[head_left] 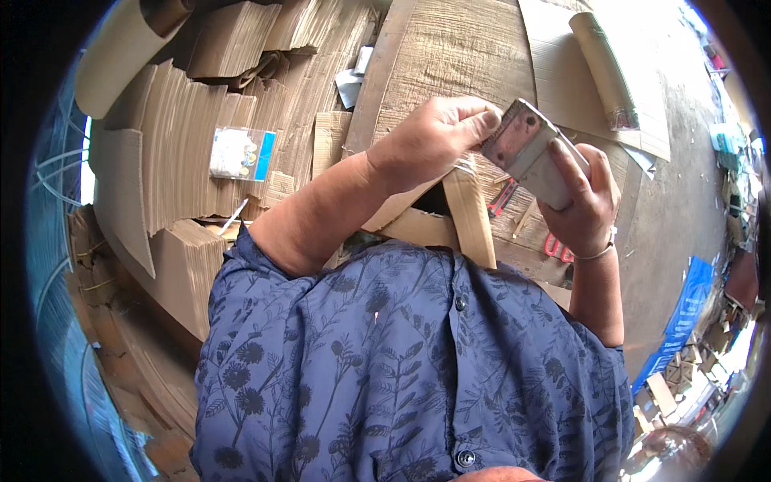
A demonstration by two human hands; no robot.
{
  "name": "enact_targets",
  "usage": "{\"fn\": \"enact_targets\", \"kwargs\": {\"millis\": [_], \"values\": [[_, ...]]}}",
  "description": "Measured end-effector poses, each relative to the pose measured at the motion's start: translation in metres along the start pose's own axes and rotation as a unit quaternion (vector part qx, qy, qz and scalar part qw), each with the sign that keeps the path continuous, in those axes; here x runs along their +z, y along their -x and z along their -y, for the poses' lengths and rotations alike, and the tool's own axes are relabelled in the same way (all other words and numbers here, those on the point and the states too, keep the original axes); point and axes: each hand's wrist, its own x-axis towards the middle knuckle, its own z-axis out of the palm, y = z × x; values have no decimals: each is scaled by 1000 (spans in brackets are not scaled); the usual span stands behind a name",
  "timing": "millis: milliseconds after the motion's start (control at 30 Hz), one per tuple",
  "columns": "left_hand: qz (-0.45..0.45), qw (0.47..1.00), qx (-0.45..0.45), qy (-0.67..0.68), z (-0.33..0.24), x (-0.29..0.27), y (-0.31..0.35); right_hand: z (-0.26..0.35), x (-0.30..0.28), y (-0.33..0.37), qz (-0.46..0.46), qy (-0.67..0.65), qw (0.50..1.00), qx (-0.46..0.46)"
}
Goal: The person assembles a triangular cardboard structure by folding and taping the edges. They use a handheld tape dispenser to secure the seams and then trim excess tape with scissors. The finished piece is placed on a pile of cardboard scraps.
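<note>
My right hand (585, 193) is wrapped around a grey hand-held tool with a toothed edge and a worn reddish plate, which looks like a tape dispenser (526, 149). It is held tilted above the table. At its toothed edge, the thumb and fingers of my left hand (438, 136) are pinched together. What they hold, if anything, is too small to make out. Close to my body, below both hands, stands a cardboard box (470, 210) with its flaps up and a dark inside. My left forearm hides part of it.
Tall stacks of flat cardboard (181, 153) fill the left side, with a clear plastic packet (241, 154) on them. A red-and-black tool (503, 197) and red-handled scissors (556, 247) lie right of the box. A brown roll (604, 72) rests on a cardboard sheet (554, 48) at the far right.
</note>
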Motion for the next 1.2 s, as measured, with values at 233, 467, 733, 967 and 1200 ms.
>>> {"fn": "enact_targets", "kwargs": {"millis": [233,467,733,967,1200], "values": [[-49,980,5,193,10,-33,35,27,-33,-14,89,-43,995,1],[-167,939,-83,289,65,-79,70,21,-44,23,213,-69,969,102],[-287,951,-86,77,78,-85,58,21,-28,-1,253,-68,960,100],[-160,960,-224,50,171,-81,54,6,-20,2,289,-106,944,122],[-22,969,-139,205,112,-51,24,-19,-12,8,287,-163,939,98]]}}
